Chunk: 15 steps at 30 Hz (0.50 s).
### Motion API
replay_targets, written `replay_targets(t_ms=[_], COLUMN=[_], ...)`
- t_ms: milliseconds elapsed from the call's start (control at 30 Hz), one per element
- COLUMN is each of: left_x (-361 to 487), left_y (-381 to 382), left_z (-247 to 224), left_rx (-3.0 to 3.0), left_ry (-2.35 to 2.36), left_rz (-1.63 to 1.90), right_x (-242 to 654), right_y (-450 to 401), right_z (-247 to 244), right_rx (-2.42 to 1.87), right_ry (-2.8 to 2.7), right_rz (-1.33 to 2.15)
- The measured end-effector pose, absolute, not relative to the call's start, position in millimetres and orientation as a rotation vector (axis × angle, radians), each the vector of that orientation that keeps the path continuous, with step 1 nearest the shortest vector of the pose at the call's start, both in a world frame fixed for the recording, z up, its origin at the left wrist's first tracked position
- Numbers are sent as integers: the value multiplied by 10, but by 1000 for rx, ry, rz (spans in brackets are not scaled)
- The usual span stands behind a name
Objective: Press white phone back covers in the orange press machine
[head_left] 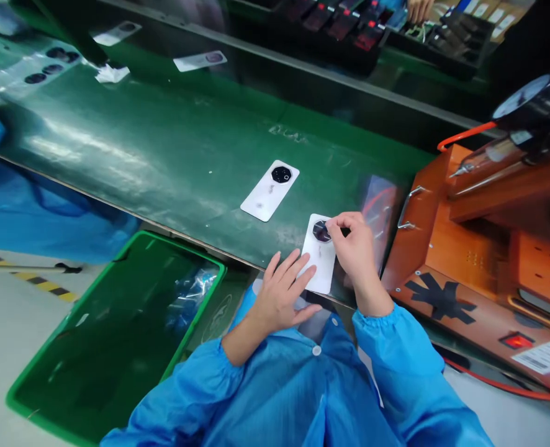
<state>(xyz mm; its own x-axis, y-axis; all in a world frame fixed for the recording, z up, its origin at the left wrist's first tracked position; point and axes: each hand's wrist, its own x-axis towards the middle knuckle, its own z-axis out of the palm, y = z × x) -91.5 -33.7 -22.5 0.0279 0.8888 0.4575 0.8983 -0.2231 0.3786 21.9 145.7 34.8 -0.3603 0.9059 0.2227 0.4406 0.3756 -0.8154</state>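
A white phone back cover (pixel 320 264) with a round dark camera area lies at the front edge of the green bench. My left hand (pixel 282 295) is open, its spread fingertips resting on the cover's left side. With thumb and forefinger pinched together, my right hand (pixel 354 245) is at the right rim of the camera area; whatever is between those fingertips is too small to make out. A second white phone back cover (pixel 269 195), also with a dark round camera area, lies on the bench farther back and to the left.
On the right stands an orange press machine (pixel 442 248) with a pressure gauge (pixel 521 96). A clear plastic sheet (pixel 378 202) lies beside it. Below the bench is a green bin (pixel 93 341) holding plastic film (pixel 193 298). A co-worker's hand (pixel 419 9) shows at the back.
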Motion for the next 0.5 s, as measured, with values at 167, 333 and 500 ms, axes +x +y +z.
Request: replay_targets(t_ms=[167, 333, 500], left_x=[-772, -722, -747], left_y=[-312, -291, -248], left_z=[-229, -321, -473], left_rx=[-2195, -2216, -2152], left_ry=[-2037, -1967, -1916], left_rz=[-968, -974, -991], right_x=[256, 241, 190], right_y=[1475, 1471, 1483], right_z=[346, 352, 328], right_rx=[-1197, -1162, -1181], right_ry=[-1922, -1972, -2095], right_rz=[917, 990, 971])
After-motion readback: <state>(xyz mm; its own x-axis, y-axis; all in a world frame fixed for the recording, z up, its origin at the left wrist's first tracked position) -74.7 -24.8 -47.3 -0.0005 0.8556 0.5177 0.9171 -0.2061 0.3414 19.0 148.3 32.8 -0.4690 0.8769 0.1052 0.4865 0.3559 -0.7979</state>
